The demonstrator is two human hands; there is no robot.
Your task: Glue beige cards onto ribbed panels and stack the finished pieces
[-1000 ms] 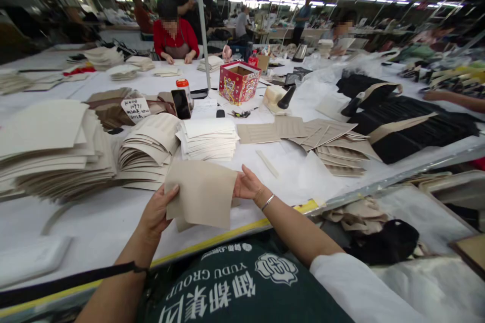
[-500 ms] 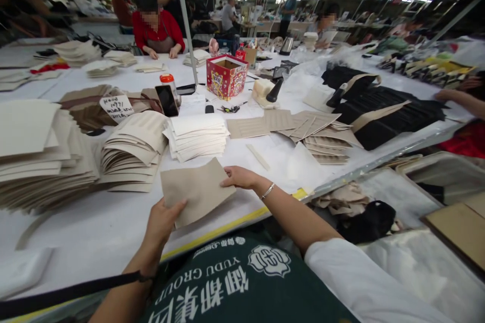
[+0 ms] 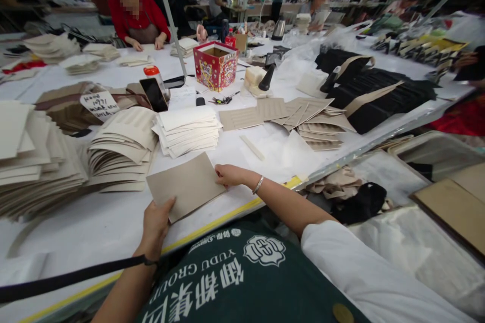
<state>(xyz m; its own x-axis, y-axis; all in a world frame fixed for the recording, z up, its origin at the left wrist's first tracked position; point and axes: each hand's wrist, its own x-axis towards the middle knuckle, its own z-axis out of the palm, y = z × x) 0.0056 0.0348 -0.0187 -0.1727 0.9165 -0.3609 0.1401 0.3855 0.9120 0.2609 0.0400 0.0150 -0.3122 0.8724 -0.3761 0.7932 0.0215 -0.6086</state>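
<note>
A flat taupe rectangular panel (image 3: 187, 184), of fabric or thin leather-like sheet, is held between my two hands near the table's front edge. My left hand (image 3: 157, 219) grips its lower left corner, thumb on top and fingers underneath. At the right edge my right hand (image 3: 229, 175) pinches the panel between thumb and fingers. Just beyond it lies a stack of white sheets (image 3: 187, 128). Left of that stands a curved pile of cream panels (image 3: 123, 141). Taupe panels with stitched lines (image 3: 242, 118) lie further off to the right.
A taller pile of panels (image 3: 36, 161) fills the left side. Further back are a red patterned box (image 3: 215, 68), a phone (image 3: 153, 95) and black pieces with beige straps (image 3: 386, 96). A narrow pale strip (image 3: 252, 148) lies right of centre. Across the table works a person in red (image 3: 138, 20).
The panel now lies flatter and smoother between my hands; its raised far corner has come down. Both hands keep their grip. The whole view has shifted slightly.
</note>
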